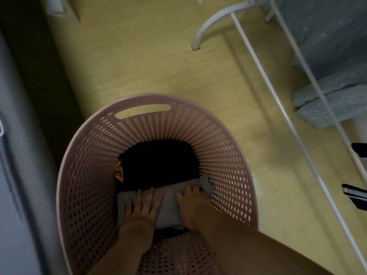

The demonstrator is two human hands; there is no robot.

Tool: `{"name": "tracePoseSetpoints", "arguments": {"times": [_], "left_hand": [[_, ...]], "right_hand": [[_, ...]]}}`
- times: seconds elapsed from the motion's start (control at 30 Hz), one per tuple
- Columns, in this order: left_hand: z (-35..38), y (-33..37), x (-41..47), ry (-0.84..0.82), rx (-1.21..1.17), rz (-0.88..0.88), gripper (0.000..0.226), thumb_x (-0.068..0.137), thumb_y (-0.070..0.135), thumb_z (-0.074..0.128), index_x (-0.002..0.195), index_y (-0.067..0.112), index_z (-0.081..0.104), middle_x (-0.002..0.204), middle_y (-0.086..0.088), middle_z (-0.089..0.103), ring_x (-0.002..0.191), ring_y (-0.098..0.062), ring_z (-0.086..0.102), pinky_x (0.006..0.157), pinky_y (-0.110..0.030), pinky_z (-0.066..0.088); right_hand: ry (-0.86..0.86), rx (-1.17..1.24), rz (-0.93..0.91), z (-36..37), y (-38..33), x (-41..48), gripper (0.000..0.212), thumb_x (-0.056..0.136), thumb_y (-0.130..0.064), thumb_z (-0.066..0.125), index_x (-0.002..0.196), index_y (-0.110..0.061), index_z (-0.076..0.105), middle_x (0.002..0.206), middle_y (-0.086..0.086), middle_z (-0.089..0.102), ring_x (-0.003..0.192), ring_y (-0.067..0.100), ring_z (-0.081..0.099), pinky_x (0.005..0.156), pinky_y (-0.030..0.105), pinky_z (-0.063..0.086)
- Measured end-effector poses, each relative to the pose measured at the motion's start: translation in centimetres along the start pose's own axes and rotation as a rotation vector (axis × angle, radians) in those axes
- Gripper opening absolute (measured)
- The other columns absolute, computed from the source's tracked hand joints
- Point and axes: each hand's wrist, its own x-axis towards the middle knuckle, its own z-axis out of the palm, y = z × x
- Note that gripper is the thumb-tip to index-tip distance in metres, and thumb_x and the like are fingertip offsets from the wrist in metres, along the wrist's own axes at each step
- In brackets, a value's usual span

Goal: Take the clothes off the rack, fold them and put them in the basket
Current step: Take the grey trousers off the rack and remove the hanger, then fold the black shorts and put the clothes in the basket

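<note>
Both hands, left hand and right hand, press flat-fingered on the folded grey garment deep in the pink basket (atop a black one). Lifting carelessly could drag the fold loose.

The basket is moulded of matt, slotted plastic. Matt cloth is seen in the grey garment and the black garment. The rack is formed of smooth white tubing — probably painted metal; the floor is finished in faintly glossy wood-grain.
</note>
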Motion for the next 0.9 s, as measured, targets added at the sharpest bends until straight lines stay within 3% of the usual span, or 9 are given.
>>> {"name": "tracePoseSetpoints", "arguments": {"times": [0.13,0.2,0.27,0.33,0.4,0.5,0.6,0.77,0.9], "left_hand": [[-1.7,0.5,-0.1,-0.116,0.012,-0.003,0.109,0.091,0.044,0.056,0.144,0.025,-0.037,0.155,-0.003,-0.037,0.146,-0.042,-0.022,0.117,-0.059,-0.007],[-4.0,1.1,-2.0,-0.097,0.021,-0.029,0.098,0.094,0.034,0.053,0.153,0.022,-0.023,0.161,-0.007,-0.026,0.149,-0.041,-0.010,0.119,-0.056,0.001],[-7.1,1.6,-5.2,0.015,0.017,-0.069,0.081,0.095,0.024,0.051,0.158,0.017,-0.001,0.164,-0.012,0.004,0.146,-0.037,0.017,0.119,-0.047,0.018],[-10.7,2.2,-9.6,0.111,-0.042,-0.085,0.058,0.096,0.021,0.049,0.149,0.016,0.027,0.148,-0.008,0.039,0.131,-0.028,0.044,0.109,-0.037,0.038],[-13.6,2.3,-13.9,0.209,-0.167,-0.101,0.035,0.095,0.017,0.047,0.130,0.018,0.044,0.131,-0.004,0.053,0.117,-0.025,0.056,0.096,-0.036,0.048],[-19.4,3.0,-23.4,0.395,-0.392,-0.164,0.021,0.095,0.013,0.042,0.115,0.014,0.050,0.117,-0.007,0.059,0.103,-0.028,0.061,0.083,-0.037,0.051],[-23.5,4.5,-31.1,0.504,-0.565,-0.186,0.027,0.096,0.011,0.038,0.118,0.013,0.055,0.117,-0.010,0.062,0.100,-0.031,0.062,0.079,-0.035,0.050],[-28.9,10.2,-43.7,0.696,-0.733,-0.097,0.022,0.099,0.018,0.043,0.100,0.010,0.063,0.099,-0.012,0.070,0.089,-0.030,0.064,0.075,-0.038,0.051],[-31.9,16.1,-54.5,0.886,-0.906,-0.017,0.019,0.099,0.018,0.045,0.097,0.010,0.062,0.095,-0.012,0.070,0.090,-0.032,0.063,0.069,-0.032,0.041]], "right_hand": [[-0.029,0.020,0.001,-0.9,0.0,-0.7,0.069,0.098,-0.026,0.058,0.154,-0.007,0.024,0.154,0.027,0.027,0.140,0.042,0.031,0.117,0.051,0.028],[0.021,0.086,0.026,-2.4,-0.7,-2.7,0.052,0.101,-0.019,0.051,0.147,-0.003,0.034,0.151,0.023,0.035,0.139,0.038,0.035,0.118,0.046,0.028],[0.107,0.147,0.064,-4.8,-1.6,-6.0,0.044,0.101,-0.014,0.046,0.143,-0.003,0.039,0.147,0.022,0.040,0.136,0.036,0.039,0.115,0.044,0.032],[0.219,0.292,0.131,-7.7,-2.2,-10.9,0.035,0.100,-0.010,0.046,0.135,-0.007,0.044,0.138,0.019,0.047,0.126,0.034,0.049,0.096,0.042,0.045],[0.324,0.477,0.191,-10.0,-2.5,-15.5,0.024,0.097,-0.009,0.047,0.120,-0.014,0.048,0.120,0.011,0.053,0.110,0.028,0.056,0.069,0.037,0.044],[0.539,0.737,0.251,-14.5,-3.0,-25.5,0.016,0.095,-0.018,0.046,0.109,-0.024,0.052,0.106,-0.001,0.055,0.093,0.017,0.054,0.070,0.032,0.050],[0.727,0.923,0.197,-19.3,-3.9,-34.9,0.016,0.105,-0.033,0.037,0.096,-0.030,0.050,0.093,-0.006,0.058,0.081,0.014,0.051,0.066,0.028,0.042],[0.841,0.845,0.205,-24.6,-4.3,-51.0,0.030,0.108,-0.040,0.030,0.098,-0.019,0.049,0.095,0.007,0.065,0.086,0.029,0.061,0.068,0.036,0.044],[0.973,0.915,0.230,-24.1,-3.7,-63.1,0.031,0.106,-0.042,0.034,0.085,-0.023,0.047,0.084,0.004,0.063,0.082,0.027,0.061,0.071,0.036,0.047]]}}
